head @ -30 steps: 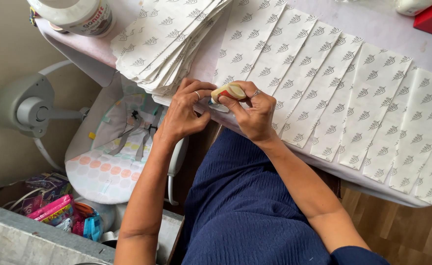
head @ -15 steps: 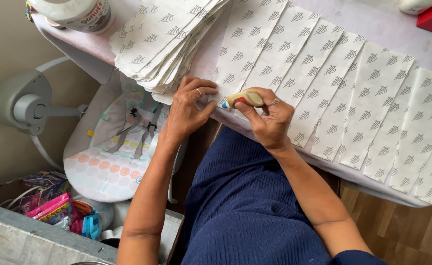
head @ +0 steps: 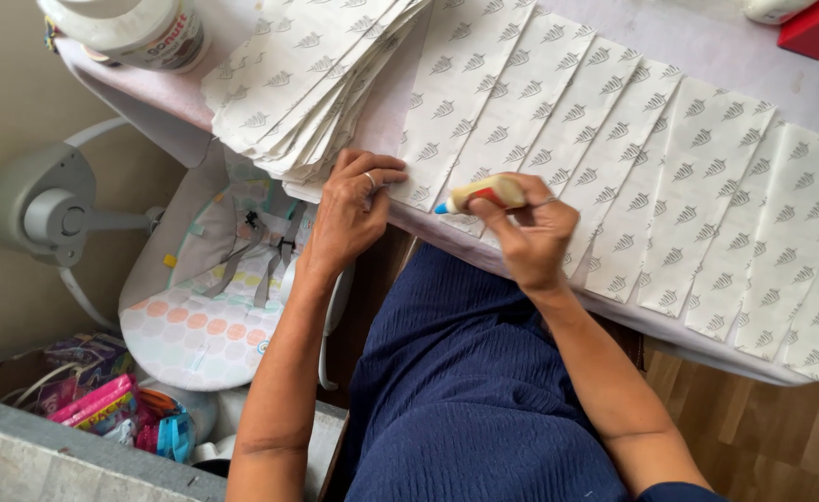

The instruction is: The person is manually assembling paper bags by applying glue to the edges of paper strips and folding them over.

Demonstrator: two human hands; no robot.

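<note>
At the far corner of the table stands a white plastic jar (head: 135,33) with its lid on, contents hidden; down on the floor a shallow box (head: 103,400) holds a jumble of bright packets. The right hand (head: 526,232) is clamped around a small cream glue bottle with a red label and blue tip (head: 479,195), the tip pointing left, just above the near edge of a white paper sheet printed with grey leaf marks (head: 447,139). The left hand (head: 354,214), ring on one finger, presses that sheet's edge with curled fingertips, just beside the tip. More such sheets lie fanned across the pale tablecloth (head: 707,56).
</note>
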